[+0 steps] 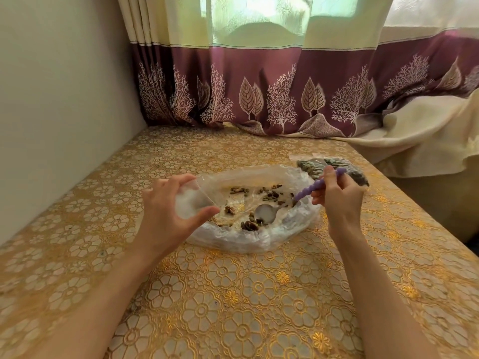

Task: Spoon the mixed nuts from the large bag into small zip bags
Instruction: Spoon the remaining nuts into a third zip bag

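A large clear plastic bag (248, 239) lies open on the table with scattered mixed nuts (250, 225) inside. My left hand (166, 216) holds a small empty zip bag (193, 202) between thumb and fingers at the large bag's left edge. My right hand (337, 200) grips the purple twisted handle of a spoon (264, 213). The spoon's white bowl rests inside the large bag among the nuts and looks empty.
Filled small zip bags (313, 165) lie on the table behind my right hand. The table (233, 294) carries a gold floral cover. A wall runs along the left, a purple curtain (259, 94) hangs at the back, and a cream cloth (420, 136) drapes at the right.
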The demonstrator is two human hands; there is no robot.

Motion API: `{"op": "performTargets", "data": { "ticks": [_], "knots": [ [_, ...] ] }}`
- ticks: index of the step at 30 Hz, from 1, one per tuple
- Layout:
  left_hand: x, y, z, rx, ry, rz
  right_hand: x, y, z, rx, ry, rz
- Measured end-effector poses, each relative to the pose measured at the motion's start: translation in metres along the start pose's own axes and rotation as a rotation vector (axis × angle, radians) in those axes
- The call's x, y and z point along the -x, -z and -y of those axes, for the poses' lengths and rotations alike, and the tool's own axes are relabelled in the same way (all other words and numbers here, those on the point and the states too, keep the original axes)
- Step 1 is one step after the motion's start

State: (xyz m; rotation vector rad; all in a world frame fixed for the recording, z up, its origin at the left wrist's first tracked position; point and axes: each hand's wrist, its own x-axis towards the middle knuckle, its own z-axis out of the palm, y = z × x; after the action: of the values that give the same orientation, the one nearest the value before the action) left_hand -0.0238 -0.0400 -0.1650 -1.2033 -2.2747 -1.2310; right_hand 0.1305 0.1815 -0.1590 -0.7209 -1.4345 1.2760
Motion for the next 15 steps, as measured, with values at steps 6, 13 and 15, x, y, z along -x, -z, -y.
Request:
{"op": "performTargets", "data": {
  "ticks": [6,13,15],
  "knots": [
    [-0.0011,0.0031,0.0014,0.006,-0.018,-0.041,0.0097,-0.0068,0.0053,0.02,0.04,0.12],
    [-0.0037,0.0048,0.004,0.017,0.005,-0.045,0.0085,-0.0059,0.0048,-0.015,0.008,0.135],
    [-0.0042,0.0058,0.0044,0.023,0.004,-0.052,0.0081,-0.0056,0.0036,-0.023,-0.002,0.133]
  ]
}}
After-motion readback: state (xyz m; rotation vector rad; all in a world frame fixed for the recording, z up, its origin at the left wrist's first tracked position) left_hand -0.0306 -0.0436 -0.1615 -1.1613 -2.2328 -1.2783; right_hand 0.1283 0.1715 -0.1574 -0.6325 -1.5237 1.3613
